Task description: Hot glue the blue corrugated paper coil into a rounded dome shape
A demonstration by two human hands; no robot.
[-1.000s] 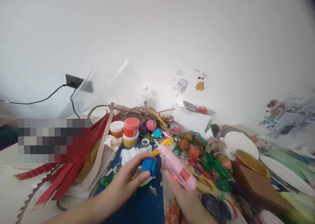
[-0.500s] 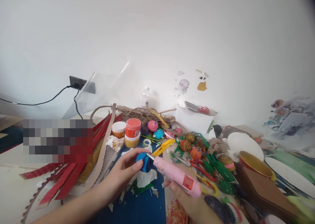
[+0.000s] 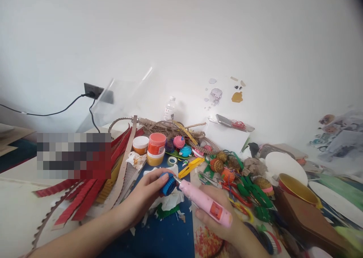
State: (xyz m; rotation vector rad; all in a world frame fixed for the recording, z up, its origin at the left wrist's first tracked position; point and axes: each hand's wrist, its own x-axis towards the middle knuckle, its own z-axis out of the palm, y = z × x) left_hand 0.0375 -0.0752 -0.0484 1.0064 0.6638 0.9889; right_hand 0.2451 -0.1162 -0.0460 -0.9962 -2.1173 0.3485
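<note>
Between the thumb and fingers of my left hand point(image 3: 151, 188) is a small blue roll of corrugated paper point(image 3: 169, 185). My right hand point(image 3: 214, 209) is wrapped round a pink hot glue gun point(image 3: 205, 203) with an orange switch. The gun's metal nozzle point(image 3: 177, 179) points left and meets the right edge of the blue roll; whether glue is coming out is too small to see. Beneath the hands lie crumpled white tissue point(image 3: 172, 199) and a green corrugated piece point(image 3: 167, 211) on the blue mat point(image 3: 161, 235).
Paint jars point(image 3: 157, 144) stand behind the hands, near a yellow craft knife point(image 3: 191, 167) and a tape roll point(image 3: 172, 161). Red corrugated strips point(image 3: 85, 197) spread on the left. Coiled paper balls point(image 3: 217, 165), scissors point(image 3: 241, 199) and a brown box point(image 3: 306, 216) crowd the right.
The blue roll has turned in my left hand, its ridged side now showing more. The nozzle stays at its edge. The whole view has shifted slightly.
</note>
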